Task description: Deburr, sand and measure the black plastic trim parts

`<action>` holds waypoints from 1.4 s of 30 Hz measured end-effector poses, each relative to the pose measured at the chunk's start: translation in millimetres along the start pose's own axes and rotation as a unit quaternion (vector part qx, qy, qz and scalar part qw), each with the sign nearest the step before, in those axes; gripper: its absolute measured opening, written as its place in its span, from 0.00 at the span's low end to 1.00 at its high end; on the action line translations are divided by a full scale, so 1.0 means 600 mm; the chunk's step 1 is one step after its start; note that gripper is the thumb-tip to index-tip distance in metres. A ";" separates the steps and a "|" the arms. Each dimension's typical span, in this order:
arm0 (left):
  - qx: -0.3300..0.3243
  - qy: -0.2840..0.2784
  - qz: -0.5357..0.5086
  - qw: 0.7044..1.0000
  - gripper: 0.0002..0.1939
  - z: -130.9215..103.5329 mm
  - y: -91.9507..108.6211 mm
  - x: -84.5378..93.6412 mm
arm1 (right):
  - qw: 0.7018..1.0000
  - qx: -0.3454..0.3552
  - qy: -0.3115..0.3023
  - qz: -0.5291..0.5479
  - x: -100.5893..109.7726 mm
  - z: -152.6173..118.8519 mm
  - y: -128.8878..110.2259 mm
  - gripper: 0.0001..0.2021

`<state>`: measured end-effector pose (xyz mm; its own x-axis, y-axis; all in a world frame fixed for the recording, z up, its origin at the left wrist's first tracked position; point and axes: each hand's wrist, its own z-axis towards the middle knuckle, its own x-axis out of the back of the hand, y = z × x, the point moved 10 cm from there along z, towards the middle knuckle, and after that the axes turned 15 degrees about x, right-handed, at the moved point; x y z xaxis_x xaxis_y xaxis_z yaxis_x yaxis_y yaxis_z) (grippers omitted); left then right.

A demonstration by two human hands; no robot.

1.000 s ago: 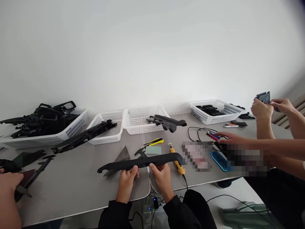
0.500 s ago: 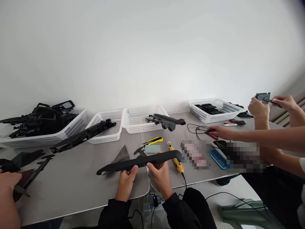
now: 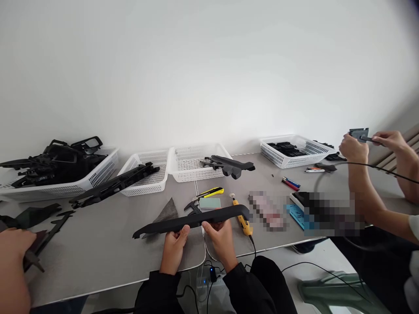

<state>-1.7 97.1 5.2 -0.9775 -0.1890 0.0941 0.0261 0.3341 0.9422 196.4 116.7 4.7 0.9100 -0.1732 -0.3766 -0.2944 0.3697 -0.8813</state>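
A long black plastic trim piece (image 3: 193, 221) is held level above the table's front part, its right end bent downward. My left hand (image 3: 174, 250) grips it near the middle, thumb on the near edge. Just to the right, my right hand (image 3: 221, 242) grips the same piece, with its fingers behind. Beyond the piece lie a grey sandpaper sheet (image 3: 168, 210), a black caliper (image 3: 192, 206), a pale green block (image 3: 210, 203) and a yellow utility knife (image 3: 211, 192). A yellow corded rotary tool (image 3: 242, 220) rests beside the piece's right end.
White baskets (image 3: 144, 187) stand along the wall, some with black plastic parts. On the left, a co-worker's hand (image 3: 19, 244) holds a dark piece. Another person's hands (image 3: 355, 148) hold a small dark part on the right. A black cable (image 3: 379, 165) hangs across there.
My hands and the trim piece have hardly moved. On the right, a co-worker's arm has withdrawn from the red and blue pens, and a cable has swung rightward.
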 end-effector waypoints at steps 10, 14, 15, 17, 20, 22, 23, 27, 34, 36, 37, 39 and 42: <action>-0.021 -0.006 0.000 1.000 0.37 0.000 0.006 -0.003 | 1.000 0.011 -0.011 0.006 -0.006 0.002 -0.006 0.30; -0.023 -0.011 -0.002 1.000 0.37 0.001 0.004 -0.005 | 1.000 0.020 -0.003 0.004 -0.003 0.003 -0.008 0.29; -0.023 -0.012 -0.004 1.000 0.37 0.002 0.004 -0.005 | 1.000 0.021 -0.001 0.003 -0.003 0.003 -0.008 0.29; -0.021 -0.013 -0.006 1.000 0.37 0.002 0.002 -0.006 | 1.000 0.019 -0.002 0.000 -0.003 0.003 -0.007 0.29; -0.022 -0.018 0.002 1.000 0.37 0.001 0.002 -0.007 | 1.000 0.018 -0.007 -0.004 -0.003 0.004 -0.007 0.26; -0.026 -0.020 0.008 0.999 0.36 -0.001 0.005 -0.008 | 1.000 0.022 -0.010 -0.008 -0.003 0.005 -0.008 0.24; -0.029 -0.021 0.008 0.999 0.36 -0.002 0.006 -0.008 | 1.000 0.024 -0.010 -0.010 -0.003 0.005 -0.009 0.24; -0.048 -0.023 0.001 0.999 0.35 -0.002 0.010 -0.008 | 0.999 0.026 -0.007 -0.017 -0.001 0.006 -0.006 0.24; -0.056 -0.037 -0.018 0.998 0.34 -0.001 0.012 -0.010 | 1.000 0.022 -0.004 -0.008 0.000 0.005 0.001 0.24; -0.053 -0.038 -0.020 0.998 0.34 0.000 0.013 -0.011 | 1.000 0.019 -0.003 -0.004 0.000 0.005 0.001 0.24; -0.052 -0.038 -0.021 0.998 0.35 0.000 0.013 -0.011 | 1.000 0.017 -0.002 -0.003 -0.001 0.005 0.001 0.24; -0.051 -0.037 -0.021 0.998 0.36 0.001 0.013 -0.012 | 1.000 0.014 -0.001 -0.004 -0.001 0.005 -0.001 0.24; -0.052 -0.035 -0.023 0.998 0.37 0.001 0.014 -0.014 | 1.000 0.013 -0.001 -0.008 -0.002 0.005 -0.003 0.24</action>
<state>6.5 101.9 12.0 -0.9902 -0.1363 0.0311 -0.0008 0.2277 0.9737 197.0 118.9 7.8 0.9152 -0.1771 -0.3619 -0.2722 0.3906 -0.8794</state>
